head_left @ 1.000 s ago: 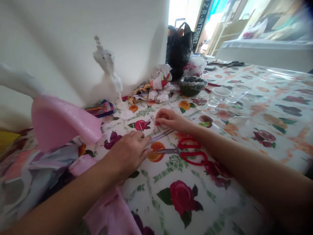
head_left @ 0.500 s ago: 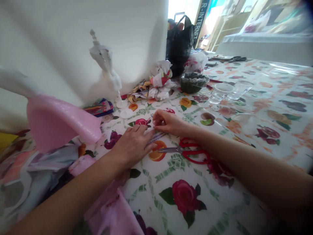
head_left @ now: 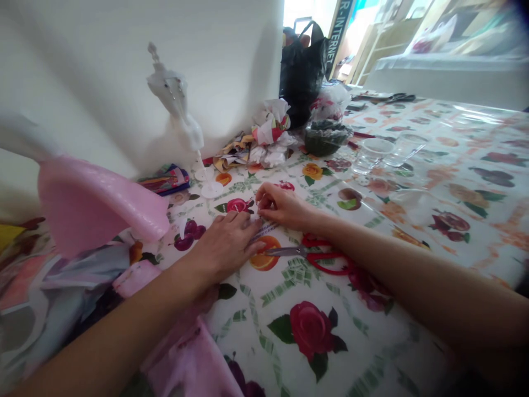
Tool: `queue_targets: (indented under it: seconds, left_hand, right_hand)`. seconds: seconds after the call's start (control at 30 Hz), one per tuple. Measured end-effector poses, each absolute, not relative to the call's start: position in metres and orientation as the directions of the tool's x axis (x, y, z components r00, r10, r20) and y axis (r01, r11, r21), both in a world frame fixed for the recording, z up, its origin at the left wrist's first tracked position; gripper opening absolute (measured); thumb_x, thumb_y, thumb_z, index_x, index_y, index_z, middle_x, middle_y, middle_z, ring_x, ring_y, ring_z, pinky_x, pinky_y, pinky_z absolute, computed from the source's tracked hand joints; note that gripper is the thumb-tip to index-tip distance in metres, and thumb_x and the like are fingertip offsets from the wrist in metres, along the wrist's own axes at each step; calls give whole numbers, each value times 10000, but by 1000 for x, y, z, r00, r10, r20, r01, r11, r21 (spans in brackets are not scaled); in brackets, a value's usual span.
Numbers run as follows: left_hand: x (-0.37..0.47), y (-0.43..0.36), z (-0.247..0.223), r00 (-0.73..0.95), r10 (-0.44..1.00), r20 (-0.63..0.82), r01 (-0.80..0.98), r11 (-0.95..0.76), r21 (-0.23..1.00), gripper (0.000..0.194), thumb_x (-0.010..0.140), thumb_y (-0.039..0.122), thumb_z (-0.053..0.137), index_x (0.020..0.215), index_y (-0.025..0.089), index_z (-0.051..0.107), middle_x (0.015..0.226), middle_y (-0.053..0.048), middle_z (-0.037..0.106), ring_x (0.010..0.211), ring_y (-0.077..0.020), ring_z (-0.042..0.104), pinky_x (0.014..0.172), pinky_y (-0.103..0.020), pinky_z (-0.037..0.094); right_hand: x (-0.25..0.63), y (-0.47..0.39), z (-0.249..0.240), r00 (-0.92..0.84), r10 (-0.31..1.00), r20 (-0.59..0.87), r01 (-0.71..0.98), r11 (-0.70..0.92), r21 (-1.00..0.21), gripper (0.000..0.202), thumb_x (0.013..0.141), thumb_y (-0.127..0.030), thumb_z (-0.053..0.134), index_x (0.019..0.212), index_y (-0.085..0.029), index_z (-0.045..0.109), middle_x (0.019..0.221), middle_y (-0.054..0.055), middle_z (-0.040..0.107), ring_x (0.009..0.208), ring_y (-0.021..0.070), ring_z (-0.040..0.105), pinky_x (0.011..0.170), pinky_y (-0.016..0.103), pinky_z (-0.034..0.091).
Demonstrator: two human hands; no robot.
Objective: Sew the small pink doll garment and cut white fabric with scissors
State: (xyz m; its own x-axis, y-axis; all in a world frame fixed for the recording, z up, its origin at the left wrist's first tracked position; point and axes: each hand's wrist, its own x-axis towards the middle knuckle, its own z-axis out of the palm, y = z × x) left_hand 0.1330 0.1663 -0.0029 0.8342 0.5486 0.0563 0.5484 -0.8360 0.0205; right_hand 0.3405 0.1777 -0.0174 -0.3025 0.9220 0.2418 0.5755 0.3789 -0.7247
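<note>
My left hand [head_left: 231,242] lies palm down on the flowered tablecloth, fingers stretched out flat over one end of a narrow sparkly strip [head_left: 262,229]. My right hand [head_left: 279,207] is closed in a pinch just beyond the left fingertips. Whatever sits between its finger and thumb is too small to make out. A pair of red-handled scissors [head_left: 308,254] lies below the hands, blades pointing left, partly under my right forearm. Pink fabric [head_left: 194,358] rests beneath and beside my left forearm.
A small white dress form [head_left: 176,105] stands by the wall. Another form at left wears a shiny pink skirt [head_left: 99,204]. Crumpled scraps [head_left: 270,138], a dark green bowl [head_left: 324,138], a black bag [head_left: 303,77] and clear cups [head_left: 372,154] stand farther back.
The view has shifted very slightly. Both hands stay at nearly the same place, with the right one still pinching beside the left fingertips.
</note>
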Motion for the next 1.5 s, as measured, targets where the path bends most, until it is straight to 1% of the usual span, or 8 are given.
queue_targets:
  seconds: [0.4,0.67,0.87,0.93,1.03,1.17,1.3,1.5]
  left_hand:
    - [131,166,-2,834,548,72,549,-836,-2,427,1002,486,360,1302,232,524,1208,-114,575,1106,-285,548,907,-474,463]
    - [136,172,-5,857,477,194,503,-857,-117,252,997,257,439,1095,153,646,944,-108,669,930,-256,611,811,-420,470]
    - [137,173,-4,868,426,256,466,-877,-120,220,962,157,477,1048,143,679,997,-114,692,938,-264,620,810,-421,480]
    - [136,174,3,830,462,313,481,-876,15,228,964,179,479,1033,140,693,985,-114,700,926,-258,629,813,-409,483]
    - [133,176,17,625,683,378,495,-721,484,207,945,265,544,986,157,715,954,-89,720,878,-214,648,792,-346,488]
    - [128,169,34,468,877,107,236,-241,941,216,863,330,664,1021,189,705,929,-32,729,847,-157,653,750,-263,483]
    - [123,149,41,457,886,-82,13,86,996,203,795,253,718,985,183,715,947,-24,725,855,-132,654,773,-239,476]
    - [109,125,48,399,900,-176,-131,246,960,174,737,241,769,884,155,735,832,-36,730,759,-115,653,714,-220,467]
  right_hand:
    - [344,182,-8,-245,943,225,441,315,-841,202,806,-217,622,957,-209,489,794,11,684,746,165,651,663,287,490]
    - [345,178,2,-256,954,157,168,204,-964,182,831,-260,644,976,-215,544,888,31,715,842,180,660,696,295,481]
    - [346,171,11,-201,966,161,95,183,-979,187,827,-291,657,973,-205,579,902,38,724,821,164,636,687,286,448]
    - [346,168,14,-186,970,159,71,175,-982,189,825,-297,664,968,-204,582,888,31,722,810,158,631,689,282,442]
    - [345,162,19,-194,966,173,45,185,-982,187,837,-302,663,979,-211,584,888,24,717,807,155,627,681,275,434]
    - [337,149,27,-275,935,222,-22,225,-974,183,859,-319,658,1001,-228,588,885,11,707,821,158,629,697,279,442]
    - [326,135,36,-345,903,256,-105,233,-967,171,866,-300,651,1001,-222,582,934,13,698,860,149,629,741,285,454]
    - [310,118,45,-353,899,259,-93,242,-966,136,876,-251,626,1000,-223,574,952,16,683,894,148,631,774,291,480]
